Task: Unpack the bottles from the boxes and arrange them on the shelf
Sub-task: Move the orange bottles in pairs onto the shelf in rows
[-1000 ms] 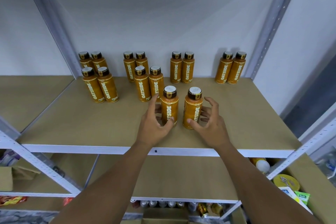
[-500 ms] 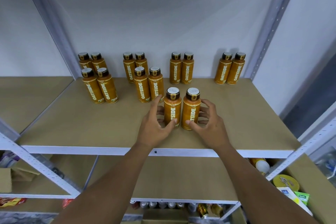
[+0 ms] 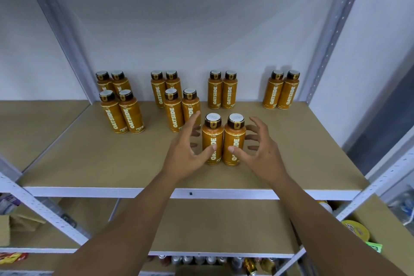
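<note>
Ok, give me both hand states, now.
Left hand: open, fingers spread, thumb tip on the left front bottle.
Right hand: open, fingers spread, thumb tip on the right front bottle.

We count fourteen orange bottles [image 3: 173,116] upright on the tan shelf [image 3: 89,163], each with a dark cap, a white top and OATSIDE in white down its side. At the back left stands a block of four [image 3: 122,112], then a second block of four [image 3: 165,105], then a back pair [image 3: 223,92] and a far-right pair [image 3: 281,91] against the wall. The front pair [image 3: 235,134] stands nearer the shelf edge — shoulder to shoulder, before the back pair.
</note>
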Tool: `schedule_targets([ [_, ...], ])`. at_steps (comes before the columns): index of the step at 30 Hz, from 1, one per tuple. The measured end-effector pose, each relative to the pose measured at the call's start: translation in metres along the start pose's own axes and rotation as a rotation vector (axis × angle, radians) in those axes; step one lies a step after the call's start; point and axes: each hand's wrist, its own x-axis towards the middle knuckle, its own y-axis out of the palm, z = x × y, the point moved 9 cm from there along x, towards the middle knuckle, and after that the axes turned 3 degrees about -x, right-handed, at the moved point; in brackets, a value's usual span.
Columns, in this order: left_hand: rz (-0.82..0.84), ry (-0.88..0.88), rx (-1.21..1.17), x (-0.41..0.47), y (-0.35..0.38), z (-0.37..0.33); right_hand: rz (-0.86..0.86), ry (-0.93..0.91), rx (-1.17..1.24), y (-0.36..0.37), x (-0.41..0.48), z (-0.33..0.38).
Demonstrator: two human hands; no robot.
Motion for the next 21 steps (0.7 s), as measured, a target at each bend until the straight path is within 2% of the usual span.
schedule_targets([
  [6,0.142,0.073,0.034,0.011,0.0,-0.016,0.077,-0.038,-0.035,-0.005,0.013,0.017],
  [21,0.212,0.018,0.117,0.027,0.017,-0.024,0.103,-0.025,-0.118,-0.008,0.026,0.007],
])
